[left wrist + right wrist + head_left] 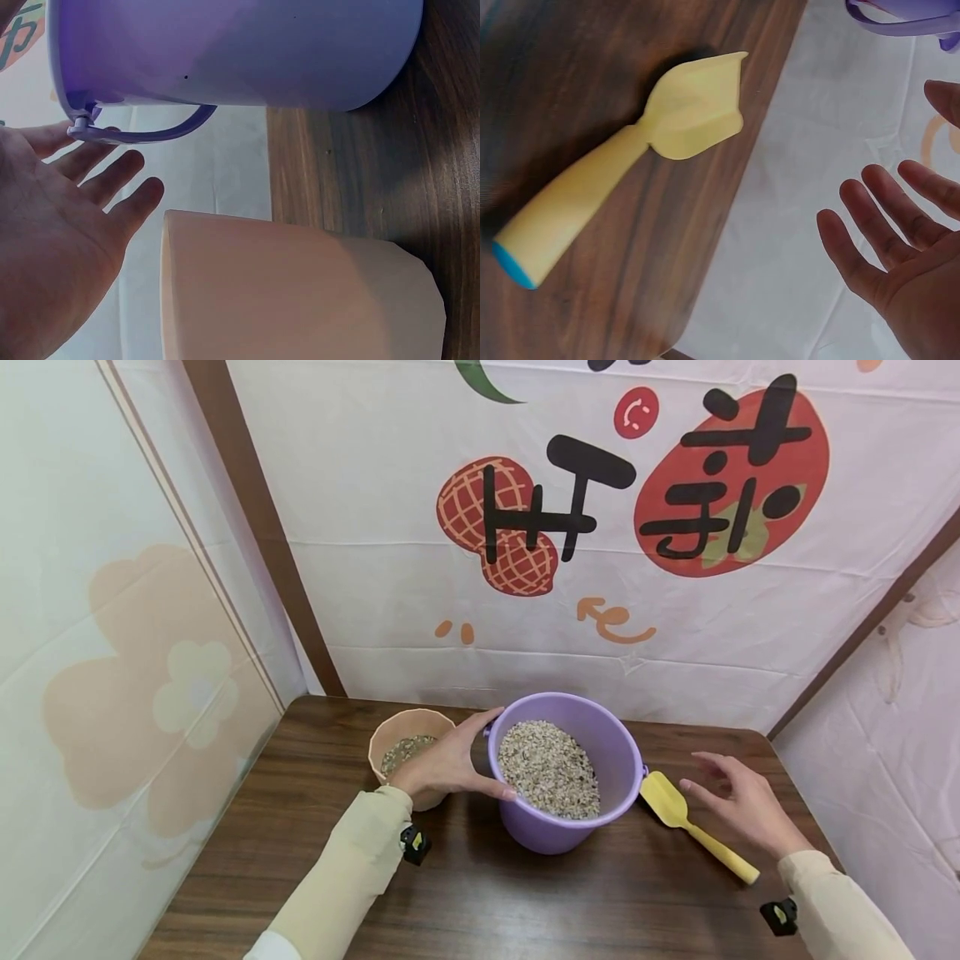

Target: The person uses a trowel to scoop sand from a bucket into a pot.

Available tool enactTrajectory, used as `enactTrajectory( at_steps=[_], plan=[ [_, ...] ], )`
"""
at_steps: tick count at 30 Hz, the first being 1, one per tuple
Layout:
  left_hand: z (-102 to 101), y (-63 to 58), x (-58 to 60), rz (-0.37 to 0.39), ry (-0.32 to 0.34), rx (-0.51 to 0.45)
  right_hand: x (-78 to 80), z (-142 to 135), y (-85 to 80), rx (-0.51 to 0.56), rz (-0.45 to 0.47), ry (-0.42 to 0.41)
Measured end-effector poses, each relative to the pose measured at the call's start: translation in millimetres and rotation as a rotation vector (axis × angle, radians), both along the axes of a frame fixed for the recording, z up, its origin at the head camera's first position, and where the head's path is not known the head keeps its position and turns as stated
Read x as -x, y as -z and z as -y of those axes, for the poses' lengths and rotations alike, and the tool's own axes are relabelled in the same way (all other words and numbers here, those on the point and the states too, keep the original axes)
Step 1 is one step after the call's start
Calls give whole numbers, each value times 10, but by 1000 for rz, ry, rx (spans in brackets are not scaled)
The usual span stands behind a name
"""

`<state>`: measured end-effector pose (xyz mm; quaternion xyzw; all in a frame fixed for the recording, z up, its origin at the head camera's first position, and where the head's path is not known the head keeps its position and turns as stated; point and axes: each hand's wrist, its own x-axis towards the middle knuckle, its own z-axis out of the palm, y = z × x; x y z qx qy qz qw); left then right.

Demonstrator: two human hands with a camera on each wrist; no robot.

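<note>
A purple bucket (551,839) filled with pale grit (551,768) stands on the table. My left hand (453,760) spans its left side, the thumb along the front rim and the fingers spread toward the back rim. In the left wrist view those fingers look nearly straight, close beside the purple handle (165,135). Below that hand sits a peach pot (300,289) with darker grit (405,752) inside, partly hidden by my wrist. My right hand (746,797), its fingers loosely spread, hovers with nothing in it beside a yellow scoop (694,105) lying on the table.
The dark wooden table (495,914) ends at a white printed cloth wall (375,593) behind the bucket. More pale cloth closes in the left and right sides, with brown strips at the corners.
</note>
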<state>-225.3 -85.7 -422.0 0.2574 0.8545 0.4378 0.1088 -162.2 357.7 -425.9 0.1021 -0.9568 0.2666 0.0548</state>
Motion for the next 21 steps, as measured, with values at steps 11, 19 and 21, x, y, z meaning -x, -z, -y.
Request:
enactTrajectory(
  at_steps=[11, 19, 21],
  plan=[
    [2, -3, -6, -1, -9, -10, -112, -103, 180, 4, 106, 70],
    [6, -15, -28, 9, -19, -12, -147, -221, 340, -25, 157, 89],
    [4, -10, -32, 12, -19, -20, -158, -257, 394, -38, 163, 91]
  ],
)
